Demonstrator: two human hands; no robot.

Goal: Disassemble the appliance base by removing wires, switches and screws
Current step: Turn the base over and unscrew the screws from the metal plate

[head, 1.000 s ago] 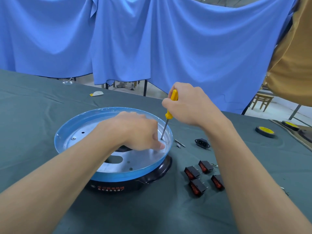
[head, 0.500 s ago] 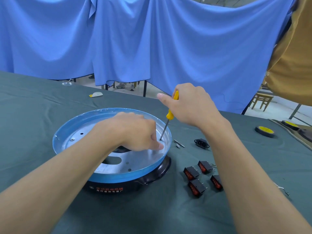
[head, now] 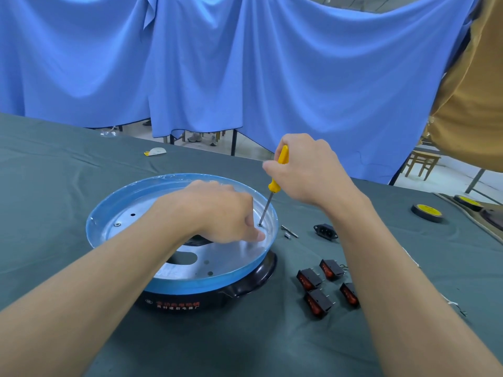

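Head view: the right hand [head: 307,170] reaches forward, fingers clenched round a tilted yellow screwdriver [head: 273,185] whose tip sits on a screw [head: 260,225] in the appliance base [head: 174,287] on the dark counter [head: 68,172]. The left hand [head: 215,210] presses the plate just beside it, fingers tucked under, grasp unclear. Blue drapes [head: 245,77] hang behind.

1. This is a makeshift workshop for stripping small appliances. The worktop [head: 68,186] is draped in dark green cloth.
2. Dismantled parts lie toward its right edge: an appliance base [head: 185,300], four red rocker switches [head: 310,278], a power socket [head: 325,231] and loose screws [head: 289,232]. A yellow-handled screwdriver [head: 277,170] is in use.
3. Rolls of tape [head: 426,212] sit near the far right corner.
4. Blue cloth curtains [head: 245,77] hang beyond the far edge as a screen.
5. Below them show pale floor [head: 449,180], table legs [head: 233,142], someone's shoes [head: 194,137] and a wooden stool [head: 420,161], which points to a larger shared room.
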